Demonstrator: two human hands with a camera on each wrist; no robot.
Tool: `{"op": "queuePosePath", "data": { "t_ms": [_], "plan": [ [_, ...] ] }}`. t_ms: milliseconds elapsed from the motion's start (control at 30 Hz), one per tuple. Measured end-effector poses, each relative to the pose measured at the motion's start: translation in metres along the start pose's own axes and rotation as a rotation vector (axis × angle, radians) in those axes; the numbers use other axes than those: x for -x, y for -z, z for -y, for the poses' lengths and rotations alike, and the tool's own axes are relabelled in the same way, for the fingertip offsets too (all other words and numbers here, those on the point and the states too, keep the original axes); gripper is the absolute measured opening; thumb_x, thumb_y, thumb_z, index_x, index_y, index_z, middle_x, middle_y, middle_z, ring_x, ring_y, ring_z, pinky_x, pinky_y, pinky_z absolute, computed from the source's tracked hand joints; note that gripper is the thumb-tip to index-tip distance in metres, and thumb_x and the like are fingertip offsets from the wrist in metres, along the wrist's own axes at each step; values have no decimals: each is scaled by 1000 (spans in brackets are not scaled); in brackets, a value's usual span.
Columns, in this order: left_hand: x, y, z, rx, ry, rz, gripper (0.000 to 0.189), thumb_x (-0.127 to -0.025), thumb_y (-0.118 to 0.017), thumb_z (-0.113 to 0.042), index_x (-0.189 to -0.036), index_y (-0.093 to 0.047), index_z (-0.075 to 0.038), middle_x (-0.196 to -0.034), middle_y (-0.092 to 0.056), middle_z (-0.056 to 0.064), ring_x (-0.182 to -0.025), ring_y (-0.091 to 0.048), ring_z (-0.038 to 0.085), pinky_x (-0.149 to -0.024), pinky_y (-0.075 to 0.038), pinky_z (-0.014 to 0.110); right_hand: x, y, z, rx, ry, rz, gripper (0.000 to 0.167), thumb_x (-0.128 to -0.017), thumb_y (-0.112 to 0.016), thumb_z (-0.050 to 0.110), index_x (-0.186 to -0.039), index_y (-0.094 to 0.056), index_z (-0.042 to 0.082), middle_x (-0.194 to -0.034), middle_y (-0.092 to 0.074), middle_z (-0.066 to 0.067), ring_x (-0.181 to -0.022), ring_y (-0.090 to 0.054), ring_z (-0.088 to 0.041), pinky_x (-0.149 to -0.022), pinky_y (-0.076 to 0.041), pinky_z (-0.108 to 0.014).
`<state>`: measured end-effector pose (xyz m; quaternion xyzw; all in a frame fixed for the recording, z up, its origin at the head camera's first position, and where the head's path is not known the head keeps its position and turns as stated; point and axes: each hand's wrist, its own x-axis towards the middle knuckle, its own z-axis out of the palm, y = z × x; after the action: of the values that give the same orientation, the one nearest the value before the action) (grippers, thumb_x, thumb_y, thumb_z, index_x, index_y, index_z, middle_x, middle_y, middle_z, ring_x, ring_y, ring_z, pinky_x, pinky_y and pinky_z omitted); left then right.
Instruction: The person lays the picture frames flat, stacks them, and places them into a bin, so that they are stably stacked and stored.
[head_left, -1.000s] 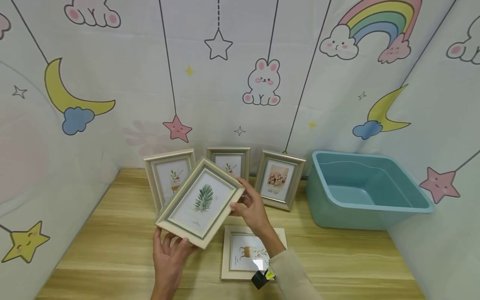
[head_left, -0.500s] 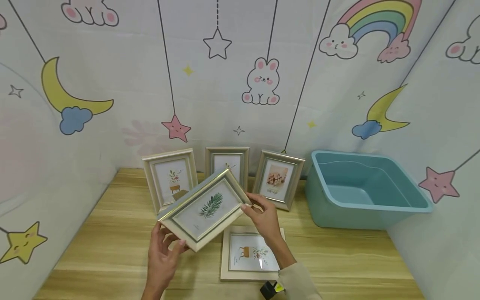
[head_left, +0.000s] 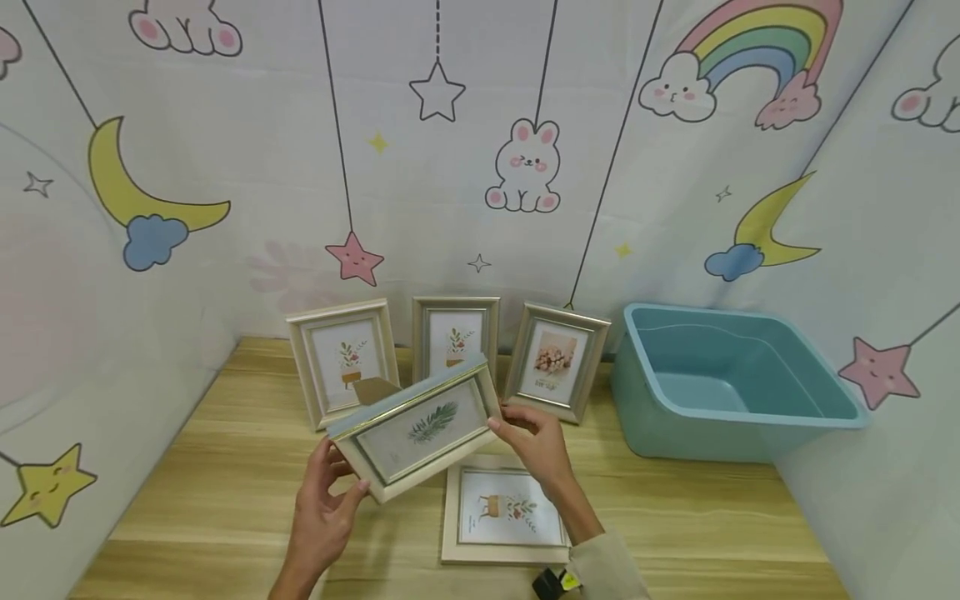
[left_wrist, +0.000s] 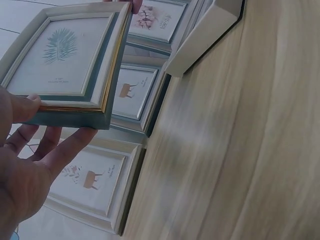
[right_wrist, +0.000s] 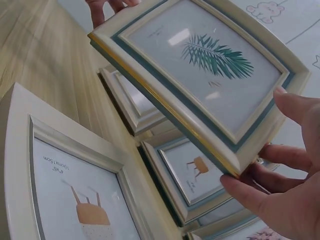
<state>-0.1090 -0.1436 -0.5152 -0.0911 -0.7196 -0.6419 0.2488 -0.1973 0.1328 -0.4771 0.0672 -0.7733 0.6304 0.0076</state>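
Above the desk (head_left: 202, 483), with the tub (head_left: 697, 435) set at 3 o'clock, the leaf frame (head_left: 426, 429) is held tilted, long axis 8 to 2, gripped at 8 o'clock by the left hand (head_left: 322, 515) and at 3 by the right hand (head_left: 543, 448). It is backed by three standing frames (head_left: 557, 360) from 10 to 2 o'clock and flanked by a flat frame (head_left: 504, 517) at 4.

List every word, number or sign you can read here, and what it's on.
"10cmx15cm": the picture in the flat frame on the table.
"4"x6"": the same picture.
Too small or blurred to read: the print in the held leaf frame, the flower frame, the left standing frame and the middle standing frame.
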Motion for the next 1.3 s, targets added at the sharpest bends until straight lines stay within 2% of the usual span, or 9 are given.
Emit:
{"op": "queuePosePath", "data": {
  "t_ms": [167, 233, 300, 433, 533, 600, 900, 1100, 1300],
  "plan": [
    [-1, 2, -2, -103, -137, 21, 80, -72, -64, 32, -144, -39, 8, -117, -52, -19, -101, -57, -7, -71, -58, 14, 3, 3, 5, 122, 10, 89, 39, -89, -76, 26, -123, -69, 8, -116, -72, -11, -110, -67, -28, -91, -57, -40],
    [-1, 2, -3, -159, -193, 29, 79, -70, -66, 33, -141, -41, 10, -118, -50, -21, -102, -55, -10, -70, -58, 13, 3, 3, 8, 145, 27, 121, 41, -91, -73, 26, -127, -67, 6, -115, -72, -14, -110, -67, -30, -90, -57, -40],
    [-1, 2, -5, -208, -228, 31, 78, -68, -68, 32, -139, -43, 10, -117, -49, -20, -103, -53, -12, -69, -57, 12, 3, 3, 9, 141, 26, 145, 37, -94, -70, 27, -124, -67, 4, -111, -73, -16, -104, -69, -29, -83, -59, -37],
    [-1, 0, -7, -254, -258, 33, 77, -66, -69, 32, -136, -45, 10, -109, -57, -4, -103, -52, -13, -68, -57, 12, 1, 4, 9, 113, -12, 156, 31, -97, -66, 29, -111, -70, 1, -98, -73, -16, -87, -68, -20, -70, -60, -34],
    [-1, 0, -7, -253, -284, 45, 76, -65, -70, 33, -134, -47, 11, -101, -60, 12, -104, -52, -12, -69, -57, 12, 0, 6, 6, 100, -44, 165, 30, -96, -67, 31, -106, -71, 2, -92, -72, -15, -79, -65, -17, -70, -62, -41],
    [-1, 1, -7, -253, -297, 57, 76, -64, -70, 33, -133, -48, 11, -99, -60, 16, -104, -52, -12, -69, -58, 13, 0, 8, 3, 89, -56, 180, 30, -96, -68, 30, -105, -72, 3, -93, -72, -15, -78, -64, -17, -72, -62, -46],
    [-1, 5, -4, -285, -271, 108, 77, -64, -71, 32, -133, -50, 4, -103, -59, 9, -106, -51, -10, -71, -62, 23, 5, 11, -10, -2, -88, 226, 29, -93, -72, 21, -103, -69, -6, -93, -72, -15, -81, -69, -16, -78, -60, -56],
    [-1, 4, -5, -268, -279, 111, 77, -64, -71, 32, -134, -51, 5, -102, -57, 9, -106, -52, -9, -71, -61, 22, 9, 9, -13, 7, -98, 162, 28, -90, -75, 22, -98, -72, -4, -90, -73, -14, -79, -70, -16, -75, -61, -53],
    [-10, 2, -14, -296, -242, 144, 76, -73, -73, 23, -141, -51, -3, -111, -60, 4, -105, -52, -6, -75, -61, 23, 19, 9, -13, -19, -76, 67, 20, -89, -75, 13, -92, -71, -6, -89, -73, -15, -80, -69, -12, -74, -63, -44]
  ]
}}
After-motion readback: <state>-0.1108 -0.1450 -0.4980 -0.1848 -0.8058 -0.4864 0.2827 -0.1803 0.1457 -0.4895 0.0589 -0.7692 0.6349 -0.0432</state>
